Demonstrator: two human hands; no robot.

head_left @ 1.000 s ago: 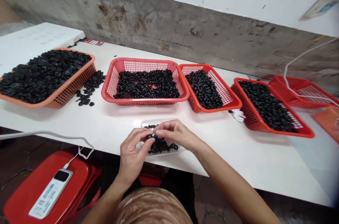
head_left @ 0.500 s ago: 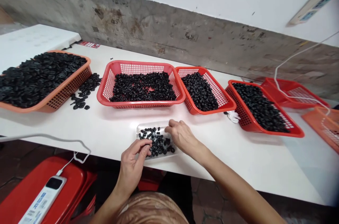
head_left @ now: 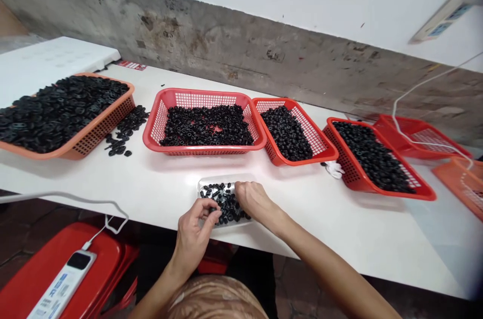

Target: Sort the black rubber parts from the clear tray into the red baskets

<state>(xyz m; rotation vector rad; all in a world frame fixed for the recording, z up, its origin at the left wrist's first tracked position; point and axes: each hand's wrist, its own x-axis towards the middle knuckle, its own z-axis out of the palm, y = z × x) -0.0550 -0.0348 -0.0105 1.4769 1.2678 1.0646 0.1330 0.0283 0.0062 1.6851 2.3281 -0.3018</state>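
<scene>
A clear shallow plastic tray (head_left: 241, 177) near the table's front edge holds many small black ring-like parts (head_left: 228, 212). Over its left front side is my left hand (head_left: 194, 231), thumb and fingers pinched together; whatever sits between the tips is too small to make out. My right hand (head_left: 253, 200) reaches into the tray's right side with the fingers curled down among the parts. Its fingertips are hidden behind the hand, so I cannot see what they hold.
Behind the tray stand a pink-red basket (head_left: 204, 149) and two orange-red baskets (head_left: 279, 158) (head_left: 381, 189), all with black parts. An orange basket (head_left: 81, 145) heaped with flat black pieces is at left, loose pieces (head_left: 130, 125) beside it. A power strip (head_left: 62, 284) lies on a red stool (head_left: 30, 263).
My right hand has dropped lower into the tray, its fingers now down among the parts. The left hand keeps its pinch nearly in place. The whole view has shifted slightly.
</scene>
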